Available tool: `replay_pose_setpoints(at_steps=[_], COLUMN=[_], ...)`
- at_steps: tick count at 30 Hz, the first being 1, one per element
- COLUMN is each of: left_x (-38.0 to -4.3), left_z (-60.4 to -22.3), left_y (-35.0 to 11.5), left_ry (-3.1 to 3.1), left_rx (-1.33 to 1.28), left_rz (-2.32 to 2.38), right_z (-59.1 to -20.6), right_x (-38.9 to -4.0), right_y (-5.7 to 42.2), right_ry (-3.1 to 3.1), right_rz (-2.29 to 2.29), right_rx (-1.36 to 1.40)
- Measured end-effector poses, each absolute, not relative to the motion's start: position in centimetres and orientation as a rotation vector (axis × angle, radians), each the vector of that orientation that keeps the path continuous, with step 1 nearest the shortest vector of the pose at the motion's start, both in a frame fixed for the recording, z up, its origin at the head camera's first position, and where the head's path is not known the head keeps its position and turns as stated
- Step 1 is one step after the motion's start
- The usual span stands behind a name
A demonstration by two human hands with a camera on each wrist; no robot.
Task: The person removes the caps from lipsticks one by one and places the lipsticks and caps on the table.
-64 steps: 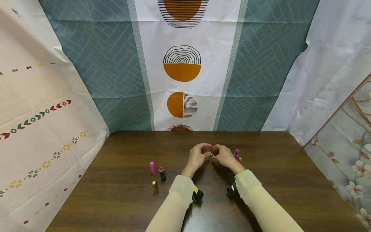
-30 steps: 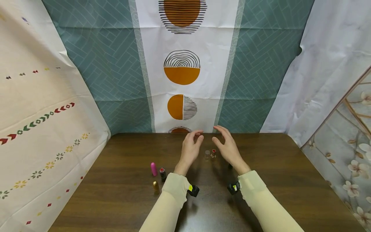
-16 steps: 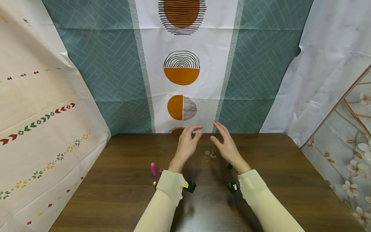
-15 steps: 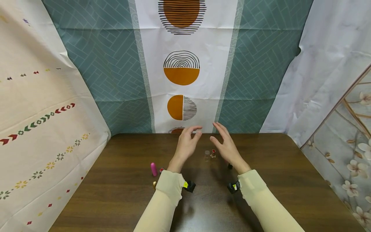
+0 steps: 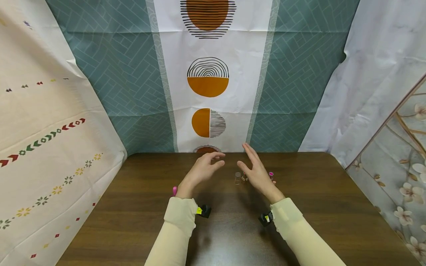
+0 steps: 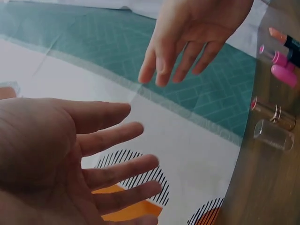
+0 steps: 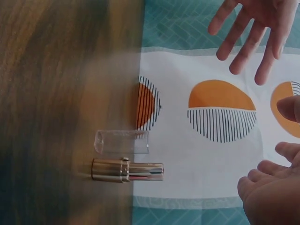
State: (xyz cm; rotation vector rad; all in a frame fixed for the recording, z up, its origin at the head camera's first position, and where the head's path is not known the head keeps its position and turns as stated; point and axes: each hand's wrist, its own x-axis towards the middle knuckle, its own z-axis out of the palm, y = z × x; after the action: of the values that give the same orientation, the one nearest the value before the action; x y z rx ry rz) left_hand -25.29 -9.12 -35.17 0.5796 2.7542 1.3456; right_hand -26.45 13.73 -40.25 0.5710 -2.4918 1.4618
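Left grip (image 5: 200, 169) hangs above the tabletop (image 5: 126, 229), thumb and fingers apart; the right grip (image 5: 257, 175) is raised opposite it, fingers likewise spread. Nearest the right grip, a gold lipstick tube (image 7: 108, 169) stands upright on the tabletop, red showing at its top, with a clear cap (image 7: 115, 142) standing just beside it. In the head view the right grip partly covers the tube. Past the right wrist are a magenta lipstick (image 6: 280, 59) and a peach lipstick (image 6: 277, 34). Close by the left wrist, a pink rounded piece (image 5: 174, 190) shows, partly hidden.
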Motion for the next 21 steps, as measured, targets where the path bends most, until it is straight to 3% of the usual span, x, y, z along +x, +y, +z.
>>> replay_pose_setpoints(at_steps=[21], left_x=[-23.8], left_z=[-35.5], left_y=[-13.2], left_ry=[2.737], left_rx=[0.467], left_rz=[1.186], right_z=[-42.0], right_x=[-25.9], right_y=[11.7], right_ry=[-2.602], right_rz=[1.511], right_rx=[0.672])
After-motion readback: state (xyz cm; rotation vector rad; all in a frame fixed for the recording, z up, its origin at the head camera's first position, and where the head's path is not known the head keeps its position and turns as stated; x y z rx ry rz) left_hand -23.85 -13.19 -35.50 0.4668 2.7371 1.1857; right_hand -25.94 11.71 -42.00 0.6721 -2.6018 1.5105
